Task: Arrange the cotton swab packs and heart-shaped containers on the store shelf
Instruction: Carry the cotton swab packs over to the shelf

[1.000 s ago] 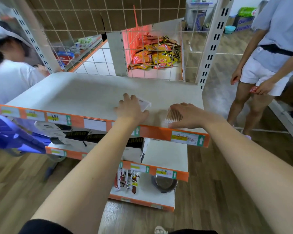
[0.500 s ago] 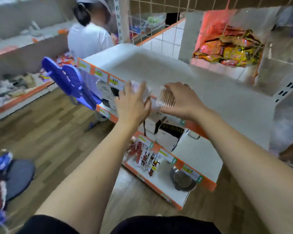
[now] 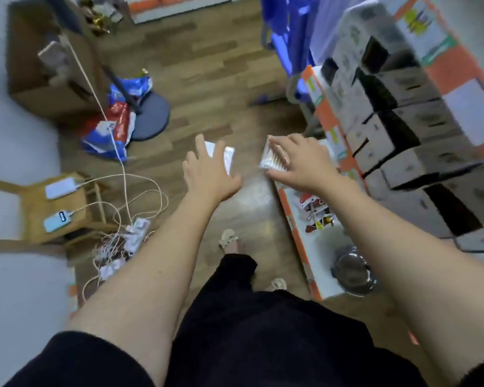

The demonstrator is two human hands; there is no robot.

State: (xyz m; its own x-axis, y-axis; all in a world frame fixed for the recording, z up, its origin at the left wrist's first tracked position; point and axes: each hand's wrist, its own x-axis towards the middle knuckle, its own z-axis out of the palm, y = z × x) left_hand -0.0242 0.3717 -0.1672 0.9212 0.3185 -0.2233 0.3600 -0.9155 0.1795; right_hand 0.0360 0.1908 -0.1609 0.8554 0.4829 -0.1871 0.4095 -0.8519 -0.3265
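Note:
My left hand [image 3: 207, 170] holds a flat clear pack [image 3: 226, 157] in the air above the wooden floor, fingers spread over it. To its right, my right hand [image 3: 298, 160] grips a clear cotton swab pack [image 3: 273, 160] with tan sticks showing through the plastic. Both packs are away from the shelf unit [image 3: 327, 127], which now lies at the right of the view. No heart-shaped container can be made out.
Boxes [image 3: 397, 113] fill the middle shelf at the right; a metal bowl [image 3: 352, 270] sits on the bottom shelf. A blue cart [image 3: 288, 37] stands behind. On the floor at the left lie cables [image 3: 123, 219], a wooden stool with power banks [image 3: 56, 202], bags [image 3: 109, 127] and a cardboard box [image 3: 48, 65].
The view swung left and down, away from the top shelf toward the floor. Both hands left the shelf top with their packs and now hang over the floor.

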